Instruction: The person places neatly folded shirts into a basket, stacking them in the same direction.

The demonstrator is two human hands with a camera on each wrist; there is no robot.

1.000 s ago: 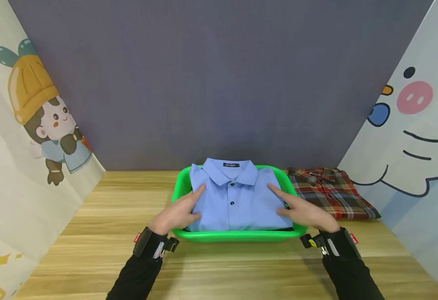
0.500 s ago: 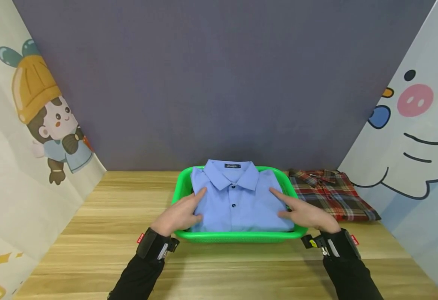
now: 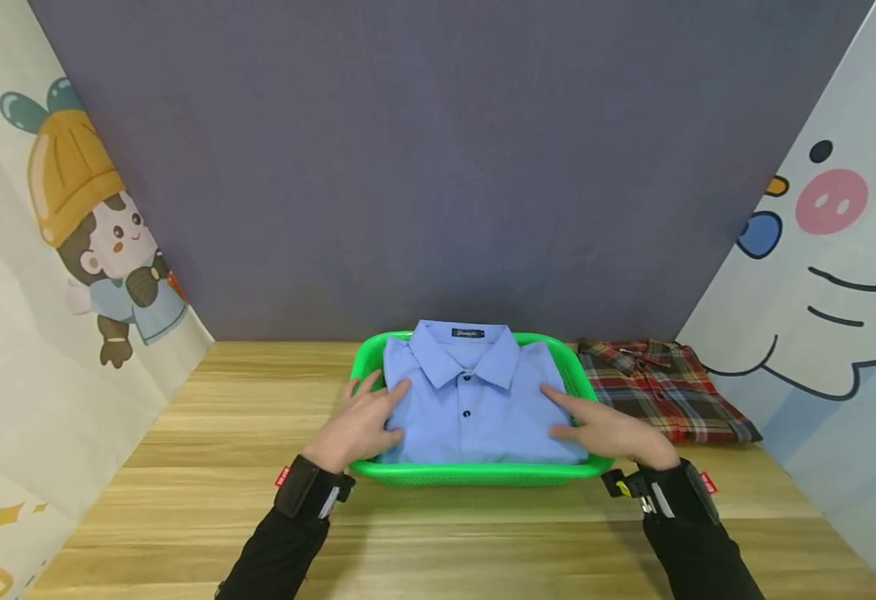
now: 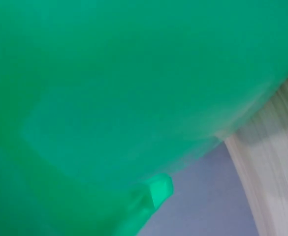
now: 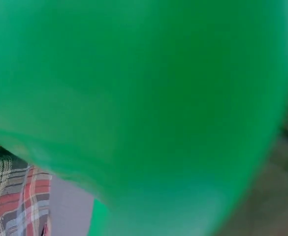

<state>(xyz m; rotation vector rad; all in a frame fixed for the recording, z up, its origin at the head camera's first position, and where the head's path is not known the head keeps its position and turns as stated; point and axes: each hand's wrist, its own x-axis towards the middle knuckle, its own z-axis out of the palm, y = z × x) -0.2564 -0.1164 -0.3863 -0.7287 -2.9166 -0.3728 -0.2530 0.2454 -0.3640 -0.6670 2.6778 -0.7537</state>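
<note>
A folded light blue shirt [image 3: 438, 425], collar at the far end, lies in a green plastic basket [image 3: 483, 475]. My left hand [image 3: 355, 425] reaches over the basket's left side, its fingers spread and its thumb and forefinger at the shirt's left edge. From the other side, my right hand [image 3: 613, 425] has its thumb and forefinger extended at the shirt's right edge. The rest of that hand's fingers are mostly hidden. In both wrist views the blurred green basket wall [image 4: 148, 98] covers nearly everything, so neither shows the fingers clearly.
A folded plaid shirt [image 3: 670, 392] lies on the wooden table [image 3: 257, 400] to the right of the basket. A grey panel [image 3: 438, 167] stands close behind the basket. Printed cartoon sheets [image 3: 820, 317] flank the table.
My left hand's fingers have spread, and more of them show above the basket's left rim. My right hand has barely shifted. The blue shirt sits slightly lower in the head view.
</note>
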